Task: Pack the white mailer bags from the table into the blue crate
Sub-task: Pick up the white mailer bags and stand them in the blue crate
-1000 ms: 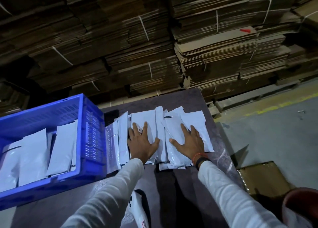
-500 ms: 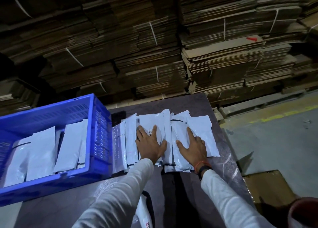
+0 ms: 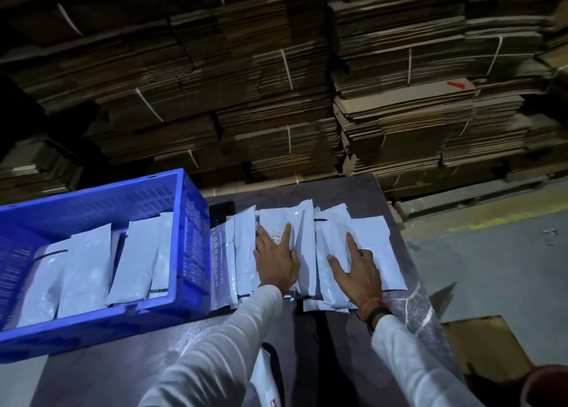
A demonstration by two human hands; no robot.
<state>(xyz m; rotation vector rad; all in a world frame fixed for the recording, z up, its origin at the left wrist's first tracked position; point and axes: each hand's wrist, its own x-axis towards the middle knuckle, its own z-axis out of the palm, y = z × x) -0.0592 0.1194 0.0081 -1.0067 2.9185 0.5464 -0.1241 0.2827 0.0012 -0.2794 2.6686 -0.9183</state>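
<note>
Several white mailer bags [image 3: 373, 246] lie overlapping in a row on the dark table [image 3: 344, 191], right of the blue crate [image 3: 190, 253]. The crate holds several more white mailer bags [image 3: 89, 271] standing on edge. My left hand [image 3: 276, 259] rests flat, fingers spread, on a bag with a printed label in the middle of the row. My right hand [image 3: 356, 271] lies flat with spread fingers on the bags at the right end. Neither hand grips a bag.
Tall stacks of strapped flat cardboard [image 3: 276, 99] rise behind the table. A cardboard box [image 3: 485, 348] sits on the floor at the right, beside a reddish round object [image 3: 547, 385]. Clear plastic film [image 3: 421, 308] lies on the table's right edge.
Both hands stay pressed on the row of bags and have shifted the bags slightly closer together. The camera has tilted a little.
</note>
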